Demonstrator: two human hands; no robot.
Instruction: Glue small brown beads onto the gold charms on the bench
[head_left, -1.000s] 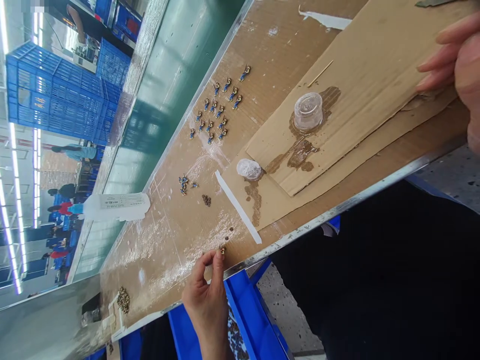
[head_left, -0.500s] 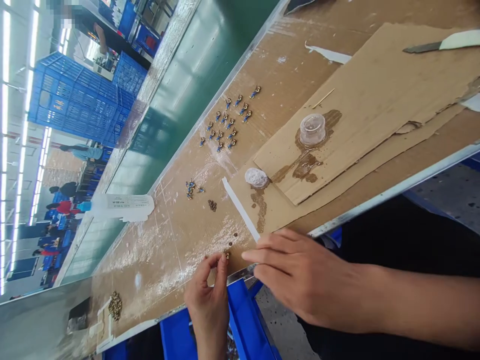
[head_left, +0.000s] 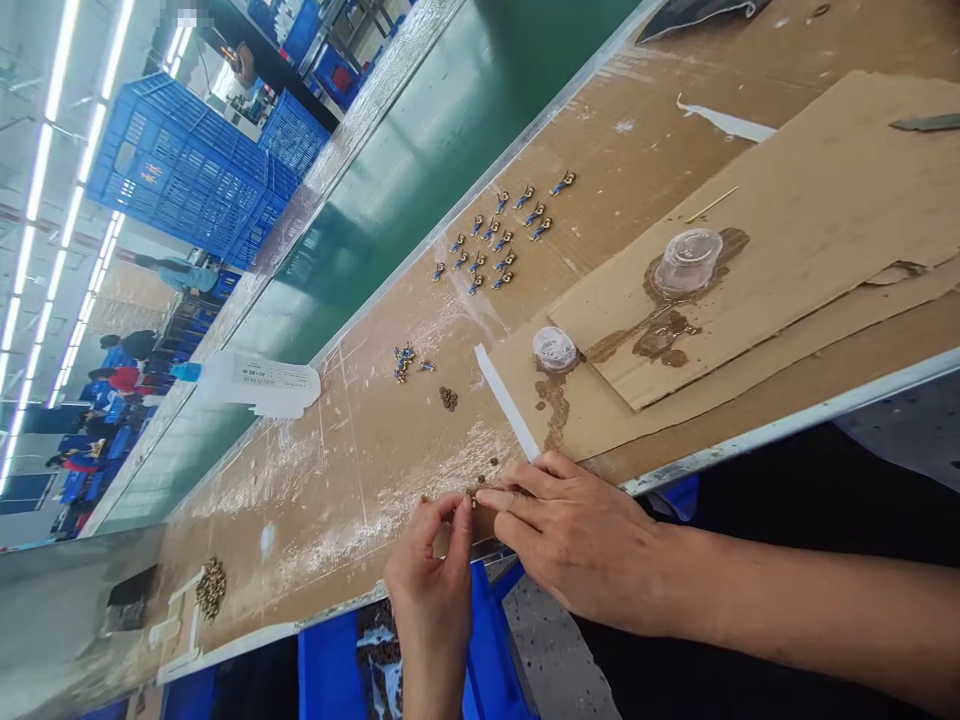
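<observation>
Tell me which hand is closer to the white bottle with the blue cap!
Left. The left hand is nearer, though not touching the white bottle; the right hand is on the left hand's other side, farther from the bottle.

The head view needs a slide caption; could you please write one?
Left hand pinching a tiny piece, right hand close by, near small dark discs on a brown worktop.

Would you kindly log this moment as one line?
left hand: pinching small part; right hand: close beside it; nearby: dark pieces, white strip
</observation>
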